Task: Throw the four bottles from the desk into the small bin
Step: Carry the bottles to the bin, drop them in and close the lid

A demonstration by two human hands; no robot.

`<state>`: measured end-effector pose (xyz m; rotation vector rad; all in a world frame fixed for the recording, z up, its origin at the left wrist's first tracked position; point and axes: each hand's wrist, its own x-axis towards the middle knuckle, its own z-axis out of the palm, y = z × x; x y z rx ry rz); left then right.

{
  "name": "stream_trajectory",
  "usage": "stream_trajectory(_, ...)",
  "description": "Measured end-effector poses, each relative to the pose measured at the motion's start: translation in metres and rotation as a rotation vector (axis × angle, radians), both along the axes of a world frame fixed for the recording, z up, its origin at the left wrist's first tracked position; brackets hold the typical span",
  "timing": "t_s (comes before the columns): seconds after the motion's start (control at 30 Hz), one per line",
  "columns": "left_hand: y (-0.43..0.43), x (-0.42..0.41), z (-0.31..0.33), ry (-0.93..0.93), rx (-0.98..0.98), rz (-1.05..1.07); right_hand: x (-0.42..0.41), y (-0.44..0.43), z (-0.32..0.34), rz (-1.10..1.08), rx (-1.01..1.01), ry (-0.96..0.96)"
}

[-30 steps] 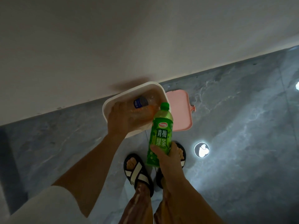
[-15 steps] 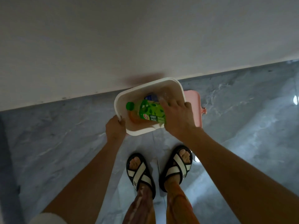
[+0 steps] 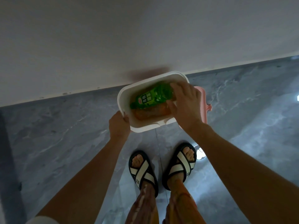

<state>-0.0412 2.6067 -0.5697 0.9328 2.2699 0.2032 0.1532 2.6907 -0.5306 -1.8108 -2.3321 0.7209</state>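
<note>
A small white bin [image 3: 124, 92] stands on the floor against the wall. Inside it lies a green tea bottle [image 3: 150, 98] on its side, cap toward the left, on top of an orange bottle [image 3: 148, 114]. My right hand [image 3: 186, 105] reaches into the bin from the right, with fingers and thumb around the green bottle's base end. My left hand [image 3: 119, 125] grips the bin's near-left rim. Any other bottles in the bin are hidden.
A pink lid [image 3: 202, 101] lies on the floor right of the bin, partly behind my right hand. My two sandalled feet [image 3: 160, 167] stand on grey marble tiles just in front of the bin. A white wall rises behind it.
My right hand has tipped the green bottle from upright to lying down and lowered it into the bin. My left hand left the bin's inside and took hold of its rim.
</note>
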Motion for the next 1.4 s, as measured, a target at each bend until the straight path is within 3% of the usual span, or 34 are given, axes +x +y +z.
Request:
stream_trajectory(0.13,-0.004,0.001,-0.001,-0.01,0.049,0.016,0.043,-0.046,-0.002,-0.498,0.089,0.196)
stream_trajectory(0.3,-0.013,0.002,-0.008,0.032,0.143,-0.021,0.078,-0.095,-0.048,-0.776,-0.274,0.091)
stream_trajectory(0.4,-0.023,0.006,-0.014,0.028,0.258,-0.02,0.085,-0.109,-0.081,-0.761,-0.445,0.039)
stream_trajectory(0.5,-0.031,0.01,-0.021,0.031,0.35,0.005,0.089,-0.104,-0.11,-0.73,-0.493,0.018)
stream_trajectory(0.93,-0.036,0.02,-0.054,-0.034,0.618,0.236,0.139,-0.026,-0.197,-0.754,-0.309,-0.044)
stream_trajectory(1.1,-0.038,0.019,-0.062,-0.061,0.699,0.286,0.145,-0.012,-0.222,-0.713,-0.349,-0.069)
stream_trajectory(1.4,-0.037,0.022,-0.058,-0.088,0.658,0.297,0.147,-0.028,-0.206,-0.775,-0.376,-0.075)
